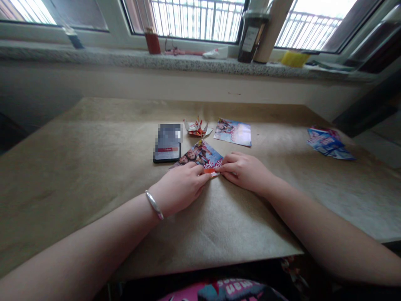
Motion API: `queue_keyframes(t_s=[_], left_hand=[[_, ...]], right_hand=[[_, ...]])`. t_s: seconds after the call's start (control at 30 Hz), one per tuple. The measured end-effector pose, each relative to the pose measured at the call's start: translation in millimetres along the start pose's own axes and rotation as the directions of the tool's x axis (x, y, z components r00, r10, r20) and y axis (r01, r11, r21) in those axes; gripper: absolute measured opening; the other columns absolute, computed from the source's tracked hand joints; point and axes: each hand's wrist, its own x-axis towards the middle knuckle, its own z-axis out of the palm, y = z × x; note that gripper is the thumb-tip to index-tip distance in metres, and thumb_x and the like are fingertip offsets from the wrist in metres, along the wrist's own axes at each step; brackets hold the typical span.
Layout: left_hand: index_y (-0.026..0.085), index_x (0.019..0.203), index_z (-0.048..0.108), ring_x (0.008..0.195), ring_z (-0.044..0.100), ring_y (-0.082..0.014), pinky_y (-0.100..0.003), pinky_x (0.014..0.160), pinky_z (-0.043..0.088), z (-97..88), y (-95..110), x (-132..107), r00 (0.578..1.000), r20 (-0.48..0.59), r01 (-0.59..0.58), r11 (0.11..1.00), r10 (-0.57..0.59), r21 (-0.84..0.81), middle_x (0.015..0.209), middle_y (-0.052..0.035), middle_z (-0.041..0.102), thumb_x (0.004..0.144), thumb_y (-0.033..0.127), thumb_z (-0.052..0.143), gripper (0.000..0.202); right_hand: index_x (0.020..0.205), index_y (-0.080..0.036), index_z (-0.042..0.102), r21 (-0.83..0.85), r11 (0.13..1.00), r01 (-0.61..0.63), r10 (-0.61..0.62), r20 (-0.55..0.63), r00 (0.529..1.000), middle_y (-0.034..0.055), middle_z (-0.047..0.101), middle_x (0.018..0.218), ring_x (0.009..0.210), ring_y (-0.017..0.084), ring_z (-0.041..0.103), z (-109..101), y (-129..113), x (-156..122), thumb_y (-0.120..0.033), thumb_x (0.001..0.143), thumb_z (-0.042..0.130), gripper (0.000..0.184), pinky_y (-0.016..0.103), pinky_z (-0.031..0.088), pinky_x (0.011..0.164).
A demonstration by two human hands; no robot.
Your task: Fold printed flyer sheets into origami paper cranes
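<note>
A colourful printed sheet of paper [203, 155] lies at mid-table, one corner pointing away from me, with an orange and white folded strip along its near edge. My left hand [183, 184], a silver bangle on its wrist, grips that near edge with fingers pressed together. At the right end of the same fold, my right hand [246, 170] pinches the paper between thumb and fingers. Just beyond the sheet stands a folded paper crane [198, 128]. A phone [168, 144] with a blurred-out screen lies to the left, close to the sheet.
Another printed sheet [234, 132] lies flat behind my right hand. Several blue and pink packets or papers [328, 143] are piled at the table's right. Beyond the tan tabletop [94, 167], a stone windowsill [119, 58] carries a dark lidded container [250, 37] and a yellow object [294, 59].
</note>
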Motion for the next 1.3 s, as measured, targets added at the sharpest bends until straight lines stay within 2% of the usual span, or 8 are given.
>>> queue_keyframes(t_s=[0.23, 0.4, 0.67, 0.9, 1.17, 1.3], left_hand=[[0.015, 0.115, 0.06, 0.098, 0.057, -0.0216, -0.036, 0.083, 0.05, 0.7, -0.3, 0.4, 0.997, -0.046, -0.068, 0.998, 0.068, 0.011, 0.115, -0.0107, 0.061, 0.09, 0.018, 0.043, 0.03], [0.015, 0.116, 0.059, 0.098, 0.057, -0.0231, -0.039, 0.085, 0.05, -2.5, -0.5, 0.0, 0.998, -0.022, -0.058, 0.998, 0.057, -0.007, 0.115, -0.0088, 0.063, 0.089, 0.023, 0.046, 0.031], [0.021, 0.113, 0.061, 0.099, 0.058, -0.0213, -0.038, 0.088, 0.048, -4.4, -4.0, -3.6, 0.997, -0.027, -0.078, 0.996, 0.077, -0.05, 0.118, -0.0065, 0.062, 0.087, 0.02, 0.049, 0.029], [0.022, 0.118, 0.059, 0.102, 0.056, -0.0223, -0.039, 0.091, 0.047, -4.5, -4.4, -3.3, 0.998, -0.009, -0.069, 0.995, 0.069, -0.066, 0.122, -0.0042, 0.061, 0.086, 0.018, 0.048, 0.035], [0.022, 0.12, 0.058, 0.104, 0.055, -0.0222, -0.038, 0.092, 0.046, -5.5, -3.5, -3.0, 0.998, 0.001, -0.062, 0.996, 0.062, -0.065, 0.124, -0.0028, 0.06, 0.086, 0.017, 0.047, 0.037], [0.021, 0.114, 0.061, 0.102, 0.055, -0.0225, -0.039, 0.091, 0.047, -6.3, -2.5, -2.8, 0.998, 0.014, -0.057, 0.997, 0.058, -0.054, 0.123, -0.0037, 0.06, 0.085, 0.017, 0.048, 0.031]], right_hand=[[0.094, -0.022, 0.071, -0.026, 0.994, 0.11, -0.11, -0.02, 0.994, 0.0073, 0.066, 0.092, 0.082, 0.017, 0.054, 1.6, -2.0, 1.2, -0.021, 0.089, 0.048, 0.024, 0.029, 0.042, 0.072], [0.096, -0.022, 0.07, -0.004, 0.988, 0.157, -0.157, -0.007, 0.988, 0.0059, 0.066, 0.09, 0.083, 0.017, 0.054, 4.3, -3.2, 1.6, -0.021, 0.09, 0.046, 0.024, 0.029, 0.042, 0.072], [0.096, -0.024, 0.069, 0.028, 0.985, 0.171, -0.171, -0.023, 0.985, 0.0054, 0.067, 0.091, 0.082, 0.016, 0.055, 3.1, -1.6, 0.6, -0.018, 0.087, 0.049, 0.023, 0.028, 0.043, 0.072], [0.098, -0.024, 0.069, 0.049, 0.965, 0.259, -0.256, -0.049, 0.965, 0.0057, 0.068, 0.095, 0.089, 0.017, 0.057, 4.6, -3.8, 1.0, -0.022, 0.092, 0.044, 0.026, 0.029, 0.045, 0.076], [0.1, -0.023, 0.068, 0.039, 0.971, 0.236, -0.236, -0.008, 0.972, 0.0043, 0.068, 0.099, 0.092, 0.017, 0.057, 4.9, -5.0, 1.7, -0.024, 0.093, 0.042, 0.027, 0.028, 0.045, 0.077], [0.095, -0.022, 0.069, -0.009, 0.972, 0.237, -0.237, 0.013, 0.972, 0.0056, 0.068, 0.095, 0.089, 0.017, 0.057, 1.0, -6.4, 3.6, -0.024, 0.093, 0.041, 0.027, 0.028, 0.044, 0.076]])
